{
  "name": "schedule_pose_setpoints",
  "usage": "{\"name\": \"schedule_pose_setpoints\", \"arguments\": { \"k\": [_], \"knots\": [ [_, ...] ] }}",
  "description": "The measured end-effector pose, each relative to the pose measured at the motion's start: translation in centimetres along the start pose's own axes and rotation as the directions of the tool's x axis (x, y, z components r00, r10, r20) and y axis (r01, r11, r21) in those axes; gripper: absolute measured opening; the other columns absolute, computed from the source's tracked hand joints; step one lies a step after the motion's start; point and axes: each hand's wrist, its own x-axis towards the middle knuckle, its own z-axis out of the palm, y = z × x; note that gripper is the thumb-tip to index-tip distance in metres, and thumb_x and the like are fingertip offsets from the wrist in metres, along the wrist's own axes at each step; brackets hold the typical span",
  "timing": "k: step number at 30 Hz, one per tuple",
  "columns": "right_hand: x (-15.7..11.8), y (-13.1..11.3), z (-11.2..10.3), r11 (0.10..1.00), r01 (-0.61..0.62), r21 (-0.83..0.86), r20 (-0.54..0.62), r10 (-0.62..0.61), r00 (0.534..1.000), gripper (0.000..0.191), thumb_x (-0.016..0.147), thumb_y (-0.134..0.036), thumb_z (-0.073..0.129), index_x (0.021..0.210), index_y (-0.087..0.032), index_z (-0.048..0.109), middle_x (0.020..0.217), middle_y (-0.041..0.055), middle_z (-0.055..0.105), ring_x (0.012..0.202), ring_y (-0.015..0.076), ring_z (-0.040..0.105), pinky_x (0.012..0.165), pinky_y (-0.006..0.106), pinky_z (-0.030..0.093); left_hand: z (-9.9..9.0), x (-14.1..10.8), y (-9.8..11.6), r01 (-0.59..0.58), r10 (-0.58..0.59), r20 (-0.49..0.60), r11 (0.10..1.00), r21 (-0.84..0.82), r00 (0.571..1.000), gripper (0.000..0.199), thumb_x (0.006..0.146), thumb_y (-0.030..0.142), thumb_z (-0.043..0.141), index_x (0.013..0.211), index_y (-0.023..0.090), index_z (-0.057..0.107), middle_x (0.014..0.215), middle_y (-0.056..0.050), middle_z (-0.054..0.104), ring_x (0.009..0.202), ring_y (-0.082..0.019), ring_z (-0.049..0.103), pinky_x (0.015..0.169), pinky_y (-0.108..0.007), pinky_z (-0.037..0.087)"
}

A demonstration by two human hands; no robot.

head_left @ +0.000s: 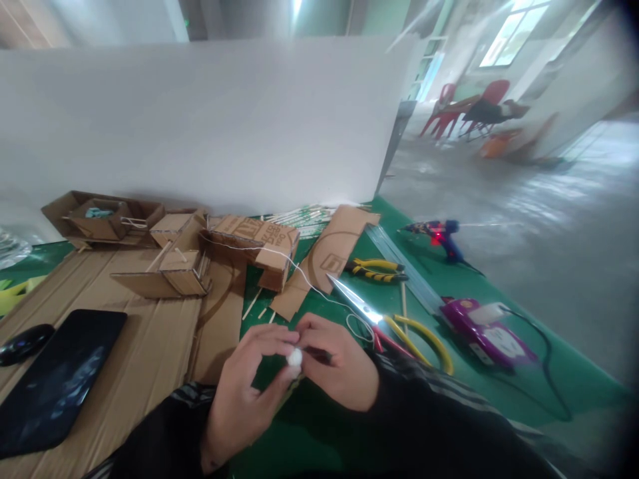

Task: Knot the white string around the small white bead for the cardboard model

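Near the table's front edge, my left hand (244,386) and my right hand (339,366) meet with bent fingers around a small white ball-like piece (294,358). Both hands pinch at it. A thin brownish strip (290,392) shows just below the ball, mostly hidden by my fingers. White string (319,291) runs from the cardboard pieces toward a loop beside my right hand. Scissors (357,303) with yellow handles lie just beyond that hand, and a red-handled tool (392,342) is partly hidden there.
Joined cardboard boxes (180,273) stand at the back left, behind a black phone (64,379) and a mouse (24,344). A cardboard strip (329,256), yellow pliers (377,269), clear glue sticks (404,269), a glue gun (439,239) and a purple power strip (479,332) lie rightward.
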Motion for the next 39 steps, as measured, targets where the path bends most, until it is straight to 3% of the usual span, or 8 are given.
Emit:
{"name": "schedule_pose_setpoints", "arguments": {
  "k": [6, 11, 19, 26, 30, 34, 39],
  "knots": [
    [-0.1, 0.2, 0.2, 1.0, 0.023, -0.018, 0.053, -0.022, 0.998, 0.016, 0.083, -0.011, 0.054, 0.07, -0.015, 0.061, 0.074, 0.0017, 0.053, 0.063, 0.0103, 0.051, 0.057, 0.021, 0.039, 0.4, -0.4, -0.1, 0.162, -0.171, -0.059, 0.978, -0.13, 0.984, 0.016, 0.084, 0.011, 0.06, 0.092, 0.023, 0.053, 0.099, -0.002, 0.065, 0.093, -0.015, 0.064, 0.081, -0.027, 0.05],
    [-0.3, -0.2, -0.1, 0.992, 0.07, -0.102, 0.093, -0.061, 0.994, 0.012, 0.081, -0.01, 0.052, 0.075, -0.017, 0.059, 0.069, 0.0002, 0.054, 0.057, 0.0096, 0.049, 0.053, 0.02, 0.037, 0.0, 0.0, -1.3, 0.215, -0.233, -0.09, 0.961, -0.175, 0.968, 0.011, 0.084, 0.015, 0.061, 0.086, 0.022, 0.053, 0.095, -0.002, 0.063, 0.089, -0.015, 0.063, 0.079, -0.027, 0.05],
    [-0.5, -1.2, -1.3, 0.972, 0.167, -0.163, 0.06, -0.159, 0.985, 0.013, 0.082, -0.012, 0.047, 0.074, -0.018, 0.057, 0.063, -0.0006, 0.053, 0.054, 0.0095, 0.048, 0.051, 0.021, 0.035, -1.2, 1.1, -1.3, 0.316, -0.287, 0.193, 0.937, -0.146, 0.938, 0.011, 0.08, 0.018, 0.067, 0.082, 0.02, 0.056, 0.09, -0.001, 0.065, 0.085, -0.015, 0.063, 0.077, -0.024, 0.048],
    [-0.5, -0.5, -0.9, 0.919, 0.27, -0.287, 0.134, -0.241, 0.961, 0.011, 0.079, -0.014, 0.051, 0.07, -0.018, 0.056, 0.065, -0.0004, 0.057, 0.055, 0.0102, 0.05, 0.053, 0.023, 0.034, -0.6, 1.0, -0.4, 0.217, -0.216, 0.276, 0.976, 0.03, 0.937, 0.017, 0.075, 0.007, 0.062, 0.081, 0.021, 0.055, 0.087, 0.002, 0.065, 0.081, -0.014, 0.061, 0.075, -0.024, 0.046],
    [-0.4, -0.3, -1.0, 0.944, 0.214, -0.25, 0.097, -0.195, 0.976, 0.01, 0.082, -0.015, 0.052, 0.076, -0.017, 0.059, 0.07, 0.0012, 0.06, 0.06, 0.0111, 0.054, 0.056, 0.022, 0.038, -0.5, 0.7, -0.2, 0.178, -0.2, 0.279, 0.979, 0.101, 0.939, 0.013, 0.078, 0.01, 0.06, 0.077, 0.021, 0.053, 0.085, 0.001, 0.064, 0.078, -0.014, 0.06, 0.071, -0.024, 0.045],
    [-0.2, -0.4, -1.1, 0.974, 0.12, -0.19, 0.016, -0.12, 0.993, 0.011, 0.087, -0.017, 0.052, 0.082, -0.016, 0.062, 0.074, 0.0027, 0.059, 0.066, 0.0116, 0.055, 0.06, 0.022, 0.041, -0.5, 0.6, -0.2, 0.168, -0.187, 0.208, 0.98, 0.103, 0.96, 0.009, 0.081, 0.014, 0.06, 0.081, 0.022, 0.057, 0.088, 0.001, 0.066, 0.082, -0.014, 0.062, 0.074, -0.024, 0.046],
    [0.0, -0.5, -0.9, 0.986, -0.015, -0.167, -0.028, 0.01, 1.0, 0.013, 0.089, -0.021, 0.054, 0.082, -0.016, 0.064, 0.073, 0.0018, 0.058, 0.059, 0.0109, 0.05, 0.053, 0.022, 0.038, -0.4, 0.5, -0.1, 0.111, -0.123, 0.153, 0.99, 0.082, 0.981, 0.007, 0.083, 0.017, 0.062, 0.081, 0.022, 0.058, 0.089, 0.001, 0.07, 0.083, -0.013, 0.064, 0.072, -0.023, 0.047]
  ]
}}
